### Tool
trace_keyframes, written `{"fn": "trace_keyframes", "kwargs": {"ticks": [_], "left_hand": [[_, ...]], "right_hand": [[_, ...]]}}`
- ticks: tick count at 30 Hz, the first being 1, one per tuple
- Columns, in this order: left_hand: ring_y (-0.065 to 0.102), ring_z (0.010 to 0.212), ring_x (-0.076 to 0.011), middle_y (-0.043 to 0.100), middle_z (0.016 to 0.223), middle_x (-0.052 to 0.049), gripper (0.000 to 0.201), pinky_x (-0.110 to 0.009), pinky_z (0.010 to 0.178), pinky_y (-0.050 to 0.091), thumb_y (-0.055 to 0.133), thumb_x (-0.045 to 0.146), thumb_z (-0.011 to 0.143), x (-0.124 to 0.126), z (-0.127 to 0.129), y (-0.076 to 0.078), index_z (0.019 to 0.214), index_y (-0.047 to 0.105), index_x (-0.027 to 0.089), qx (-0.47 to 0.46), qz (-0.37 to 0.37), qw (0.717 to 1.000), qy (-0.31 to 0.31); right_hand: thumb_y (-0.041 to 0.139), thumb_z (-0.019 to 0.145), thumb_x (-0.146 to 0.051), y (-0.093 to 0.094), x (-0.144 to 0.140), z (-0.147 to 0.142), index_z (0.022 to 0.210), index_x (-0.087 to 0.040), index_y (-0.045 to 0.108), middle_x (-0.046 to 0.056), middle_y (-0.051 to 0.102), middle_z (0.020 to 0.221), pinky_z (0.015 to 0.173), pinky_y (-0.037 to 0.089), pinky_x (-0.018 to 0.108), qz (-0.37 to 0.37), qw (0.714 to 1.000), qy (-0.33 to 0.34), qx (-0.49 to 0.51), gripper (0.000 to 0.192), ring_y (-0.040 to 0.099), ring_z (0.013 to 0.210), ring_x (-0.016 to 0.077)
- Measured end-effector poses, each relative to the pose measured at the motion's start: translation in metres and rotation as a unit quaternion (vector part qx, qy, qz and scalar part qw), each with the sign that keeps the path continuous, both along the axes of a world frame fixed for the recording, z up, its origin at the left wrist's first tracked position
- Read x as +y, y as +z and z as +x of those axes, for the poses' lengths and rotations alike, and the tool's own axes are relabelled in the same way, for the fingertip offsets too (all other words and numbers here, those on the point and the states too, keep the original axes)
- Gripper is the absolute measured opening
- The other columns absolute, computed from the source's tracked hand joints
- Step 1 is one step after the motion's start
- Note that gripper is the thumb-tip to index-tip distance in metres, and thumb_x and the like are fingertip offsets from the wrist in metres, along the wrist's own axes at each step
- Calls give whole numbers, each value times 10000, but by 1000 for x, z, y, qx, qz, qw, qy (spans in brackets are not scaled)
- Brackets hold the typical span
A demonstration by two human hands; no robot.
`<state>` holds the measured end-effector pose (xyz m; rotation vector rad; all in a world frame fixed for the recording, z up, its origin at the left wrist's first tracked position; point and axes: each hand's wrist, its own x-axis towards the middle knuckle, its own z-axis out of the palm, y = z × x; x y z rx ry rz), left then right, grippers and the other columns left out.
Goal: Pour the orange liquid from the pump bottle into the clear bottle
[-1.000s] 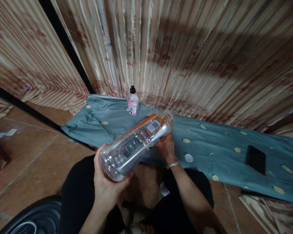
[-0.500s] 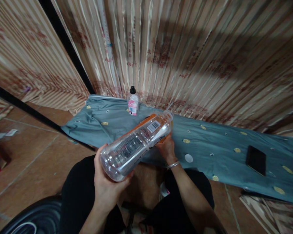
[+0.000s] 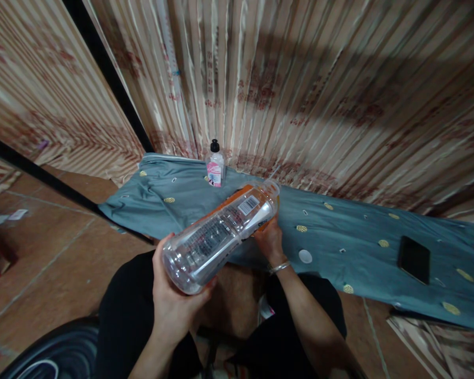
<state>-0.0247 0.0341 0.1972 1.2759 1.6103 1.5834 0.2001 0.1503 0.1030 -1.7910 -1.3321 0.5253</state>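
Clear plastic bottle (image 3: 221, 231) sits tilted at frame centre, our left hand (image 3: 174, 300) gripping its base and our right hand (image 3: 269, 238) closed at its uncapped neck, its white cap (image 3: 305, 256) already off on the teal cloth (image 3: 339, 237).

Striped curtains (image 3: 300, 95), tiled floor (image 3: 51, 247), teal cloth (image 3: 339, 231)
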Motion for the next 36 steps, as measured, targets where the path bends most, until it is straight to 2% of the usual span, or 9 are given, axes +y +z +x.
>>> {"fn": "trace_keyframes", "kwargs": {"ticks": [4,9,14,17,21,25,31,36], "left_hand": [[717,1173,-294,646,1365,-103,986,-385,984,608,977,345,573,0,1,0,1451,544,236,-14,-5,1000,6],[743,1099,-284,673,1297,-94,1017,-367,919,631,999,326,532,1,-4,-3,1435,542,227,30,8,999,-26],[720,1160,-301,649,1352,-98,971,-402,980,612,967,355,559,0,3,0,1436,568,235,-15,0,1000,14],[721,1166,-306,644,1360,-102,974,-411,984,614,973,376,564,0,0,-1,1437,563,236,-10,8,1000,7],[740,1125,-303,669,1311,-102,1005,-401,944,632,992,337,545,2,-4,-3,1435,537,224,31,12,999,-38],[729,1138,-282,656,1332,-94,949,-383,960,623,957,377,597,1,-2,-2,1442,553,221,12,10,1000,7],[748,1110,-292,678,1303,-101,985,-386,936,636,983,359,587,1,-8,-6,1450,528,218,59,21,997,-38],[748,1172,-296,679,1358,-117,940,-390,985,630,963,372,636,1,-3,-4,1461,541,214,43,44,998,-13]], "right_hand": [[878,737,-438,1,0,-1,1580,-105,358,230,767,1298,987,632,464,4,1000,-3,-4,1045,770,1185,376],[872,753,-411,2,0,-2,1545,-86,404,226,785,1241,945,652,440,-2,1000,-1,-7,976,788,1136,380],[856,753,-368,3,0,-1,1561,-94,389,229,778,1264,936,655,449,7,1000,4,-9,972,780,1157,382],[831,762,-393,2,-1,0,1575,-93,368,226,763,1309,954,648,469,11,1000,7,-10,982,768,1185,378],[806,779,-389,2,-1,-1,1555,-42,403,247,767,1271,952,646,462,7,1000,7,-3,941,768,1177,387],[796,791,-404,2,0,-1,1569,-39,394,249,764,1264,930,650,467,-2,1000,7,-6,948,769,1164,396],[786,784,-363,2,0,-1,1580,-42,382,250,757,1278,937,651,488,4,1000,7,-26,949,765,1164,395],[797,784,-383,0,0,-1,1558,-48,417,255,767,1255,937,655,493,10,999,4,-37,924,776,1136,383]]}}
